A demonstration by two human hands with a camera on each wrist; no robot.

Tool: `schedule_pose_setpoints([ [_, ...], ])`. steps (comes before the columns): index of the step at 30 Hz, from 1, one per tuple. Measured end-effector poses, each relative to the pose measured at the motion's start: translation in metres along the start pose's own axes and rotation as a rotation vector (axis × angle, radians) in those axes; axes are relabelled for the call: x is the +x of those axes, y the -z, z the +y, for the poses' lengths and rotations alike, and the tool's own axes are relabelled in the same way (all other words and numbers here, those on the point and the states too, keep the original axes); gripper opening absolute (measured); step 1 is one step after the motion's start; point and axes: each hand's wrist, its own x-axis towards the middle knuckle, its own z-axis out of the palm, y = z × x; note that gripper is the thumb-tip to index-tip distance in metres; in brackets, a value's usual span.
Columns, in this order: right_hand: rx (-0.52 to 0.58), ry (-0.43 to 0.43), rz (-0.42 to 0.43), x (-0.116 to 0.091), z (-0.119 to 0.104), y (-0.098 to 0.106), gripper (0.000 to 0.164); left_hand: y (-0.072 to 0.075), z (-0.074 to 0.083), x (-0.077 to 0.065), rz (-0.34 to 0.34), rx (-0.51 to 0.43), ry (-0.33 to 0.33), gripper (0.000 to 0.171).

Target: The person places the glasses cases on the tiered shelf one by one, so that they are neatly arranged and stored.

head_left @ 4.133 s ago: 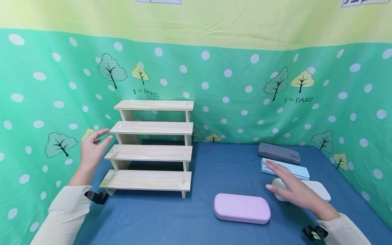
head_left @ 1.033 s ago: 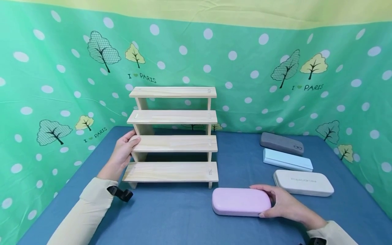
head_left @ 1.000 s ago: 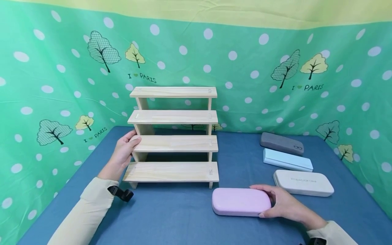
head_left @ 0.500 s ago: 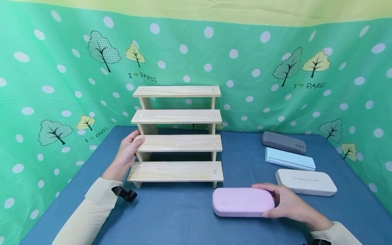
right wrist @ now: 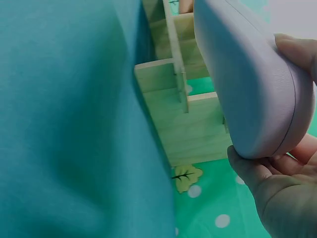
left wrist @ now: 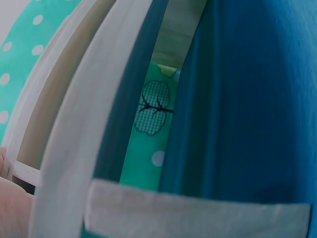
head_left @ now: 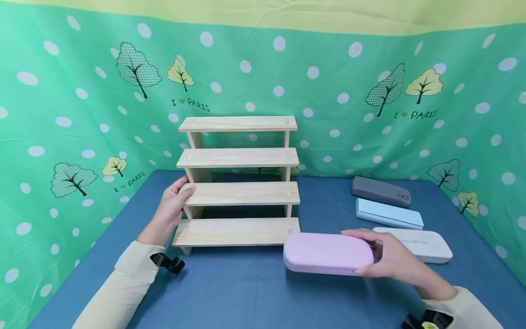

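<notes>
A pale wooden four-tier display stand (head_left: 242,193) stands left of centre in the head view, its shelves bare. My left hand (head_left: 166,208) grips the left end of its second shelf from the bottom, thumb on top. In the left wrist view the stand's boards (left wrist: 198,208) fill the near part, with a bit of the hand (left wrist: 15,208) at the lower left corner. My right hand (head_left: 390,253) holds a lilac glasses case (head_left: 326,253) by its right end, raised above the cloth with its shadow below. The right wrist view shows thumb and fingers around the case (right wrist: 252,84).
At the right lie a grey glasses case (head_left: 380,192), a light blue one (head_left: 388,213) and a white one (head_left: 423,245), the white one partly behind my right hand. Blue cloth (head_left: 246,292) covers the table. A green dotted curtain (head_left: 320,123) hangs behind.
My left hand has gone from beside the stand to gripping it, and the stand has shifted slightly right. My right hand has taken hold of the lilac case and lifted it off the cloth.
</notes>
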Motion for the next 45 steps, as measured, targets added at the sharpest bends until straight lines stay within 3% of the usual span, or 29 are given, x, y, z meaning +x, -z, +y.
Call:
schedule_pose_setpoints([
  [25, -0.031, 0.033, 0.095, 0.032, -0.015, 0.029, 0.062, -0.071, -0.003, 0.005, -0.08, -0.072, -0.013, 0.055],
  [33, -0.027, 0.011, 0.107, 0.045, -0.022, 0.038, 0.062, -0.085, -0.002, 0.01, -0.086, -0.118, -0.023, 0.055],
  [45, -0.055, -0.038, 0.128, 0.066, -0.032, 0.056, 0.062, -0.094, -0.002, 0.015, -0.061, -0.14, -0.028, 0.056],
])
